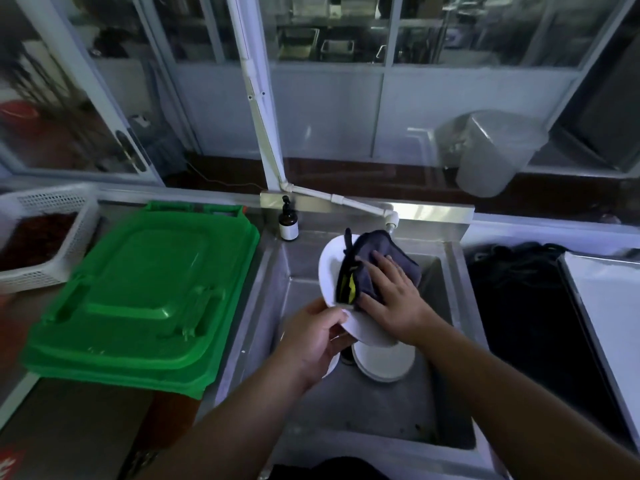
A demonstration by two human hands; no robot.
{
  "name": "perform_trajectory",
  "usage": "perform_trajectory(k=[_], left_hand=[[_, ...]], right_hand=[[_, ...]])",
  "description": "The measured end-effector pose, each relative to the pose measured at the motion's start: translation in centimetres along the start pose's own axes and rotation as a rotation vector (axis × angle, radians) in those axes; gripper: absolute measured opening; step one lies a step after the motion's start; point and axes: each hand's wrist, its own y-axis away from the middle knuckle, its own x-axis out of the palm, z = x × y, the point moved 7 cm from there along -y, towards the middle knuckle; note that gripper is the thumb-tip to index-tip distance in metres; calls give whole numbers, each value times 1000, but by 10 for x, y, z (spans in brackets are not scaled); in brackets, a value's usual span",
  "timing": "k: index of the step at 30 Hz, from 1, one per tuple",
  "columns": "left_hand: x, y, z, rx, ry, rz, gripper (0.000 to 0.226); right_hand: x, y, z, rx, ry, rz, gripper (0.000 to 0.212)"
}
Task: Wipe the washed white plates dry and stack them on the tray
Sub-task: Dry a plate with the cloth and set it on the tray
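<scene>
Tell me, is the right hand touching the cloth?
Touching. The head view shows the right hand lying flat on the cloth, fingers spread, pressing it against the plate.

The plate (330,268) held over the sink (391,410) is plain white, and so are the plates (384,363) lying in the basin beneath it. The cloth (377,268) on it is dark grey-blue with a black and yellow strip along its left edge. The sink is dull grey steel. To the left lies a bright green lid (138,296). The far-left basket (59,233) is white with a pattern of small holes. The bottle (289,221) is brown with a white label and black pump.
</scene>
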Motion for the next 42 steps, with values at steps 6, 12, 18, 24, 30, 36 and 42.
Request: perform_trajectory(k=[6, 12, 18, 24, 30, 36, 42], left_hand=[[37, 14, -22, 135, 10, 0, 37], [55, 17, -15, 163, -70, -11, 41], [49, 15, -7, 97, -114, 34, 28], [64, 21, -30, 123, -88, 94, 41], [52, 15, -58, 182, -22, 54, 30], [28, 4, -69, 234, -29, -3, 30], [10, -5, -72, 205, -20, 49, 24]], right_hand=[[-21, -12, -8, 140, -33, -66, 68], [-13, 21, 9, -6, -53, 19, 100], [-29, 32, 37, -115, -249, 82, 72], [-65, -28, 43, -122, -73, -81, 82], [-62, -70, 24, 92, -19, -145, 83], [-32, -41, 39, 321, -145, -63, 55], [-28, 1, 96, 172, -426, -63, 49]])
